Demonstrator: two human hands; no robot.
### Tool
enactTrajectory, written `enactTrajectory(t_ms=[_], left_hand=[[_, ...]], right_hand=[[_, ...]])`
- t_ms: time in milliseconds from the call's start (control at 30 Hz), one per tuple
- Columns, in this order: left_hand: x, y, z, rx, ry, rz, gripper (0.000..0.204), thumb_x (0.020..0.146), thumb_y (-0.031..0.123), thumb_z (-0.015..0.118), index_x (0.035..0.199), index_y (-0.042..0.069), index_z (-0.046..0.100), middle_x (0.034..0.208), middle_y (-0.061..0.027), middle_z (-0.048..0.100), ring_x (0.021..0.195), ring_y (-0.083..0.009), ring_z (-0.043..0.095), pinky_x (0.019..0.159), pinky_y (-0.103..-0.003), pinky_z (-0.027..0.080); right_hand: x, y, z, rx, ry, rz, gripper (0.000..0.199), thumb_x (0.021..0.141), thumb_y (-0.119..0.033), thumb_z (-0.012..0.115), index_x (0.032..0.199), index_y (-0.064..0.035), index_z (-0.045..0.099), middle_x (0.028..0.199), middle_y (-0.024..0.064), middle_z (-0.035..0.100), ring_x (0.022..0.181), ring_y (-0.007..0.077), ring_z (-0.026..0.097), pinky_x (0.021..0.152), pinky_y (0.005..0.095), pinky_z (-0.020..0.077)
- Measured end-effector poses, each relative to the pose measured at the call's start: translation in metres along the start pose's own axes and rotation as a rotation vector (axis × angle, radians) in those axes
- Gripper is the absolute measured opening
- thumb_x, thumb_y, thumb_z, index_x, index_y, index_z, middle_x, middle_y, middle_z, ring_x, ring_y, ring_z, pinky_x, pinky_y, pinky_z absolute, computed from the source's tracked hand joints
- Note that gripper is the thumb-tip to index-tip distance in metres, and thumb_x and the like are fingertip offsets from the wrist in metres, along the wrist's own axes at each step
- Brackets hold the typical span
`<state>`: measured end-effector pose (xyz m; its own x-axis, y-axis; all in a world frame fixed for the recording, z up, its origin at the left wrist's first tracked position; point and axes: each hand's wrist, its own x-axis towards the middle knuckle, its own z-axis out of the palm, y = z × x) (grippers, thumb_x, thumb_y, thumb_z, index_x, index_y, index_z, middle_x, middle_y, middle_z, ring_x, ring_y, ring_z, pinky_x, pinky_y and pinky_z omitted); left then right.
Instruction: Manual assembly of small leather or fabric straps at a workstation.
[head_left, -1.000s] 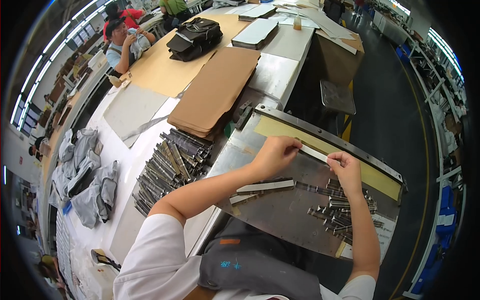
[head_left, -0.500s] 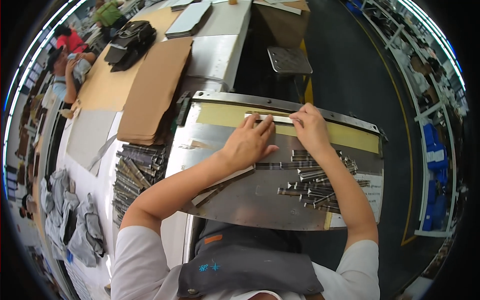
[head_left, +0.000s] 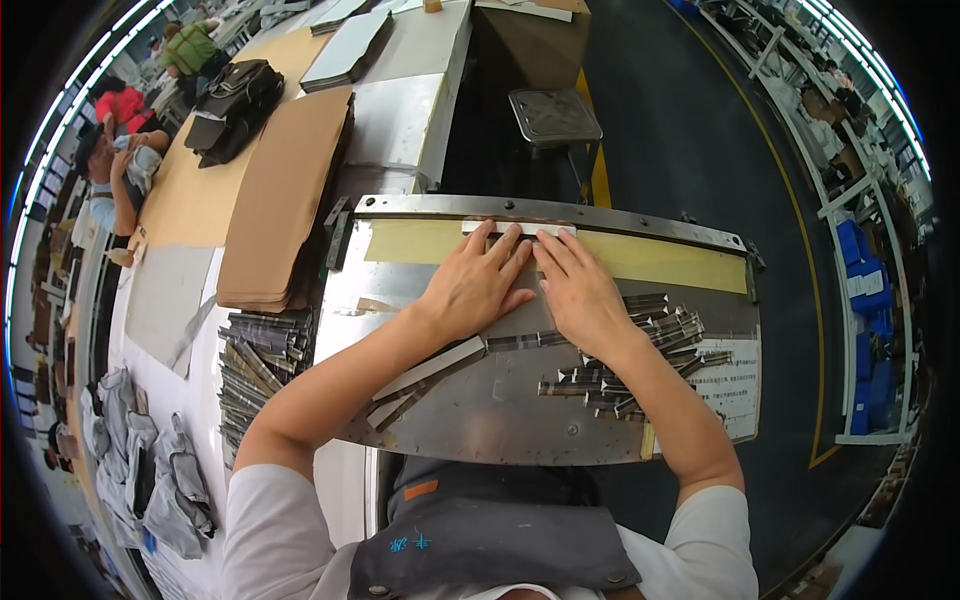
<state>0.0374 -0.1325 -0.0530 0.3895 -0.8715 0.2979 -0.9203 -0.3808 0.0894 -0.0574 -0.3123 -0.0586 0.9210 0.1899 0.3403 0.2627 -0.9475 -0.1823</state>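
Observation:
A narrow white strip (head_left: 528, 230) lies along the yellow band (head_left: 660, 261) on the metal plate, close against the raised metal rail (head_left: 630, 218). My left hand (head_left: 468, 285) is open, its fingertips resting on the strip's left and middle part. Beside it, my right hand (head_left: 582, 300) also lies flat and open, fingers stretched onto the strip's right part. The two hands' index fingers almost meet. Several short dark strips (head_left: 685, 328) with pale edges are heaped near my right wrist. Longer pale and brown strips (head_left: 432, 366) lie aslant under my left forearm.
At the left, a pile of dark strips (head_left: 262, 365) sits beside stacked brown cardboard (head_left: 290, 200). Behind are a black bag (head_left: 235, 110) and a person (head_left: 118, 185). A metal stool (head_left: 555, 116) stands beyond the plate; shelving with blue bins (head_left: 865, 270) is at right.
My right hand has let go of the strip's right end and flattened beside my left hand, fingers on the strip. The strip sits closer to the rail. The whole view has shifted slightly.

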Motion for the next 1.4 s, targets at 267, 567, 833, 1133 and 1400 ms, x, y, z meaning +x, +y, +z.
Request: enactTrajectory(t_ms=[267,567,833,1133,1400], left_hand=[[0.003,0.004,-0.001,-0.078,0.014,0.013,0.057,0.09,0.037,0.061,0.13,-0.003,0.05,0.136,-0.0216,0.048,0.124,-0.0386,0.044,0.105,-0.045,0.04],[-0.003,0.009,0.005,-0.006,0.008,0.033,0.056,0.09,0.037,0.061,0.127,-0.005,0.052,0.131,-0.0237,0.048,0.124,-0.0376,0.045,0.105,-0.043,0.04],[0.006,0.014,-0.002,-0.009,-0.023,-0.047,0.05,0.088,0.037,0.063,0.123,0.001,0.055,0.114,-0.0178,0.052,0.108,-0.0333,0.051,0.094,-0.041,0.045],[0.001,0.009,-0.01,-0.292,0.046,0.203,0.02,0.077,0.019,0.07,0.09,0.005,0.062,0.103,-0.0136,0.055,0.096,-0.0291,0.055,0.083,-0.039,0.049],[-0.001,-0.003,-0.006,-0.019,0.017,0.108,0.032,0.081,0.014,0.066,0.106,-0.004,0.06,0.109,-0.0163,0.058,0.106,-0.0318,0.057,0.093,-0.039,0.047]], right_hand=[[0.001,-0.002,-0.005,0.033,-0.026,0.015,0.043,0.089,-0.014,0.058,0.129,0.0029,0.052,0.139,0.0164,0.048,0.128,0.032,0.044,0.106,0.0428,0.0382],[0.0,-0.001,-0.003,0.065,0.022,0.012,0.041,0.088,-0.012,0.06,0.125,0.0038,0.054,0.129,0.0187,0.051,0.123,0.0331,0.047,0.104,0.0435,0.0401],[0.001,0.003,-0.007,0.17,0.106,-0.017,0.04,0.085,-0.008,0.06,0.123,0.0037,0.055,0.122,0.0166,0.057,0.116,0.0331,0.053,0.1,0.0426,0.042],[0.0,0.003,-0.008,0.268,0.069,-0.05,0.038,0.08,-0.001,0.059,0.119,0.0014,0.059,0.122,0.0158,0.059,0.121,0.0311,0.052,0.102,0.0415,0.0417],[-0.003,-0.007,-0.008,0.043,0.049,-0.034,0.041,0.084,-0.008,0.062,0.123,0.0035,0.056,0.13,0.0156,0.055,0.127,0.0304,0.048,0.105,0.0425,0.0393]])
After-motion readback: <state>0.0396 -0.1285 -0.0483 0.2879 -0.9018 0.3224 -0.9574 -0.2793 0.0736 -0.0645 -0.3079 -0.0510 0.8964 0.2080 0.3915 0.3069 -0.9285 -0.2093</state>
